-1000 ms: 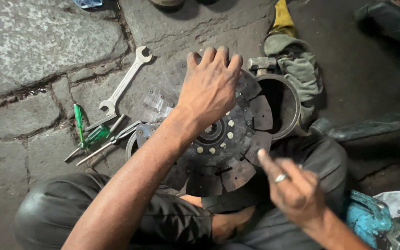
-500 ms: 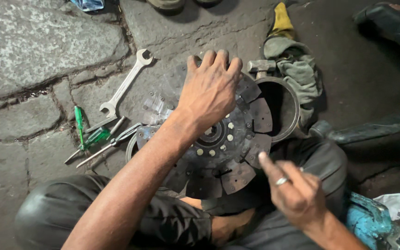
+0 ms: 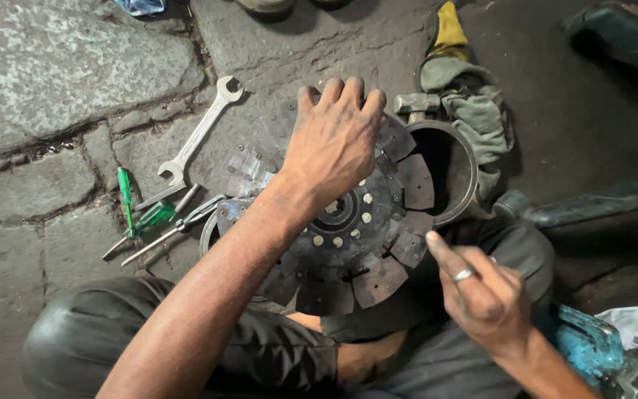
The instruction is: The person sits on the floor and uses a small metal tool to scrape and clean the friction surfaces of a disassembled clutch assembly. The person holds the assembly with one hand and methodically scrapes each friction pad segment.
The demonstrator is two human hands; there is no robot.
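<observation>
A round clutch disc (image 3: 378,244) with dark friction pads and a riveted metal hub lies tilted on the stone ground in front of my knees. My left hand (image 3: 334,144) reaches across it from the lower left, and its fingers curl over the far rim. My right hand (image 3: 481,295), with a ring on one finger, hovers at the disc's near right edge. Its fingers are loosely closed, the thumb tip is close to a pad, and I see nothing in it.
A metal ring-shaped housing (image 3: 467,166) sits right of the disc, with a hammer head (image 3: 416,102) and grey rags (image 3: 481,118) behind it. A double-ended spanner (image 3: 197,137), a green-handled screwdriver (image 3: 136,214) and pliers (image 3: 179,222) lie to the left. A blue object (image 3: 592,347) lies at lower right.
My right hand has shifted slightly and its raised finger has drawn in a little. My left hand stays on the disc's far rim.
</observation>
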